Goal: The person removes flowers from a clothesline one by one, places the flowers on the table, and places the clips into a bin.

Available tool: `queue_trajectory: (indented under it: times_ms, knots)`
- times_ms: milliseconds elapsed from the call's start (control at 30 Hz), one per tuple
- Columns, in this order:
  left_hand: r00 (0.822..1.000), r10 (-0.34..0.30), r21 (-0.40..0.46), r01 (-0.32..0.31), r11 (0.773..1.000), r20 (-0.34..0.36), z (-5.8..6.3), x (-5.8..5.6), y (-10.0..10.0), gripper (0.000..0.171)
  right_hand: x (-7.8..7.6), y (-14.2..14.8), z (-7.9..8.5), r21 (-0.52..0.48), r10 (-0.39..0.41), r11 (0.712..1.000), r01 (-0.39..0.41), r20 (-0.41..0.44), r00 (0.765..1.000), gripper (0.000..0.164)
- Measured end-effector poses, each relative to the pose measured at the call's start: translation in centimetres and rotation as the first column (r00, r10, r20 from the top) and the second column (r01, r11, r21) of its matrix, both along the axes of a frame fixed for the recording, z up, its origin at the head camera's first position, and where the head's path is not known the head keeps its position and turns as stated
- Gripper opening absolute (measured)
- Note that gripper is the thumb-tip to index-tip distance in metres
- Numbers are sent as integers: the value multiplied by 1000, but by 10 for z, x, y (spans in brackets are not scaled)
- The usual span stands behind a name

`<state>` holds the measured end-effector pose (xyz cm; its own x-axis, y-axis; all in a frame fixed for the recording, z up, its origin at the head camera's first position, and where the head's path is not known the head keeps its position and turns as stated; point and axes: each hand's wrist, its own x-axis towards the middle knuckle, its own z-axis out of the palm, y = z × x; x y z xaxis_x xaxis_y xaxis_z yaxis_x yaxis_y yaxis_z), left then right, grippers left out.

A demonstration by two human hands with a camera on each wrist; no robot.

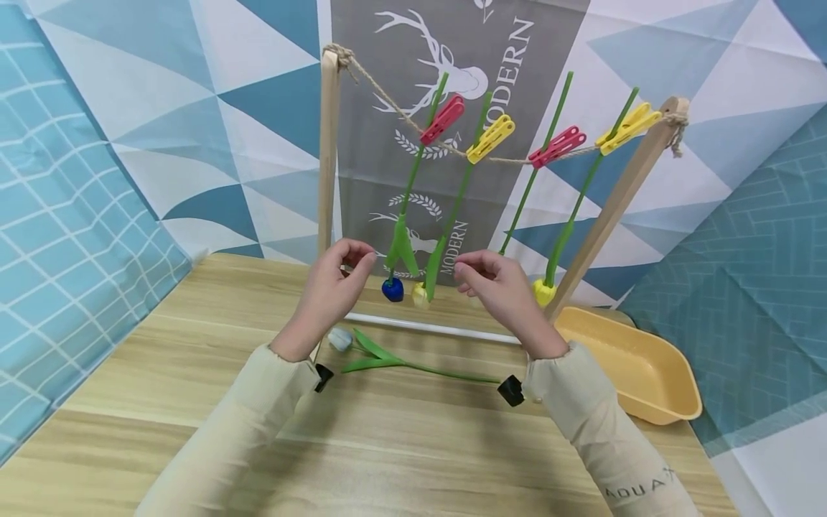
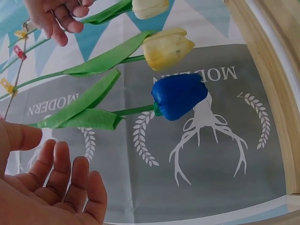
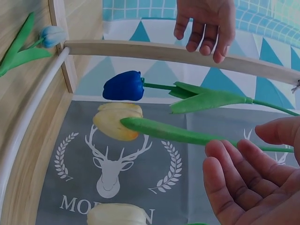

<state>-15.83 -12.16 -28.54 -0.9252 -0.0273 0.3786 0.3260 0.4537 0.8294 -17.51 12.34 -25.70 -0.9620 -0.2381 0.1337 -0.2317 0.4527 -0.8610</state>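
My left hand (image 1: 342, 276) hovers left of a hanging blue tulip (image 1: 392, 289), its fingers loosely bent around nothing. To the right, my right hand (image 1: 496, 283) is likewise unoccupied, fingers relaxed; in the head view it sits just right of a pale yellow tulip (image 1: 421, 295) and partly covers a third stem's bloom. That pale bloom (image 3: 117, 215) shows in the right wrist view. A yellow tulip (image 1: 544, 292) hangs farthest right. Red clothespins (image 1: 443, 120) and yellow clothespins (image 1: 491, 140) fix the stems, blooms downward, to a twine line (image 1: 388, 97).
Wooden posts (image 1: 328, 151) hold the twine at both ends, with a white bar (image 1: 433, 327) low between them. One white-blue tulip (image 1: 339, 339) lies on the wooden table (image 1: 413, 445). A yellow-orange basin (image 1: 639, 366) stands at the right. Patterned cloth hangs behind.
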Motion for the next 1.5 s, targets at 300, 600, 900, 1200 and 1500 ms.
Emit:
queue_trajectory:
  times_ms: [300,600,900,1200,1500]
  knots:
    - [1000,-16,17,16,1000,4,7,-5,6,23,-1,-2,4,15,3,1000,-2,-16,1000,25]
    - [999,-40,47,41,998,-12,12,-8,10,23,1,-7,11,-46,-5,999,3,-36,999,26]
    - [998,-41,48,43,998,-45,21,-7,11,23,1,-11,19,-64,-17,998,12,-80,997,27]
    - [998,-29,37,31,999,-63,28,-8,12,24,-1,-18,28,-97,-27,995,16,-117,993,27]
    - [996,-32,19,33,999,-82,37,-9,15,22,-2,-22,37,-152,-26,988,7,-122,992,28]
